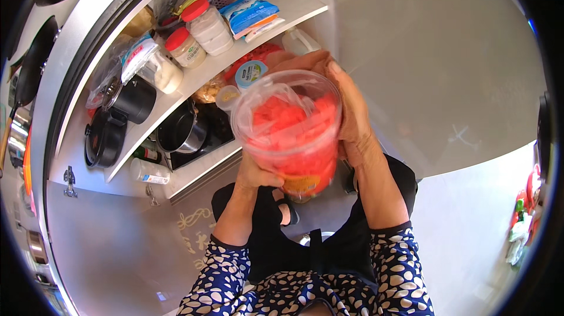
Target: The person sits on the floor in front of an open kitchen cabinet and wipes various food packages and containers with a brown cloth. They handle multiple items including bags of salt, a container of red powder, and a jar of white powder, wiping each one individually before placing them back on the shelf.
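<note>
A large clear plastic tub (294, 139), slightly blurred, is held up in front of the open cupboard. Bright red contents show through its wall, and some clear film lies at the top inside. My left hand (257, 170) is closed around its lower left side, thumb toward me. On the right side, my right hand (352, 107) grips the tub near its rim, with part of its fingers hidden. Behind the rim is a brownish thing (299, 62) I cannot make out. A round blue-and-white lid (251, 73) shows just beyond the tub.
Red-lidded jars (208, 28), a blue packet (249, 13) and bags fill the upper shelf (305, 9). Black pots (134, 99) stand at left, with a saucepan (183, 131) lower down. Open cupboard doors (435, 69) flank me. My feet are on the floor below.
</note>
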`<state>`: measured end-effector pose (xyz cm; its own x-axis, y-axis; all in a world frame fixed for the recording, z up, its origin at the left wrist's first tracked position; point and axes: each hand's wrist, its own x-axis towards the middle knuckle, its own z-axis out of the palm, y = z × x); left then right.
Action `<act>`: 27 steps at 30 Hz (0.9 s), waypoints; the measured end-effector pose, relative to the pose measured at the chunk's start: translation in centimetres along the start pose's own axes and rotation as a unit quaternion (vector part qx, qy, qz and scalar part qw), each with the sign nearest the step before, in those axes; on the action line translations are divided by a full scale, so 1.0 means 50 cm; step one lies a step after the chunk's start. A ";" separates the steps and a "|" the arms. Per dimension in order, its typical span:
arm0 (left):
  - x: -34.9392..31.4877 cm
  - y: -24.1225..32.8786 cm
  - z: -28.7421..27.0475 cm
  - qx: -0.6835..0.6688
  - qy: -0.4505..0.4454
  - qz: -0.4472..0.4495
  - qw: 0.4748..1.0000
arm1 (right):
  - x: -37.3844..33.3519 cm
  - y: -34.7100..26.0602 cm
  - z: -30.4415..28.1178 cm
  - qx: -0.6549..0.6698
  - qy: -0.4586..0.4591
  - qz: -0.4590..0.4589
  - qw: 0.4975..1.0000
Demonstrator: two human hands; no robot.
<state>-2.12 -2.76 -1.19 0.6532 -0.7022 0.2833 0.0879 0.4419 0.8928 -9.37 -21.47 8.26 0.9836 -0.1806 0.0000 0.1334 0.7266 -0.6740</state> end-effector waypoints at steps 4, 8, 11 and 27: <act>-0.019 0.003 0.023 -0.125 -0.028 0.005 0.992 | 0.017 0.023 -0.020 -0.045 -0.029 -0.011 0.999; -0.006 -0.023 -0.014 -0.209 0.006 0.061 0.976 | 0.047 0.067 -0.053 -0.154 -0.050 -0.022 0.987; 0.013 -0.006 -0.010 -0.232 0.084 0.101 0.964 | 0.070 0.107 -0.093 -0.219 -0.014 0.005 0.976; 0.069 0.025 0.011 -0.142 0.248 0.190 0.939 | 0.014 0.166 -0.090 -0.440 -0.010 -0.350 0.827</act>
<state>-0.19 -4.92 1.11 0.9419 -0.1486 0.3013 -0.0714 0.7878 0.6117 -8.12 -18.54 -0.66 0.7062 -0.3352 0.6237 0.5391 -0.3164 -0.7805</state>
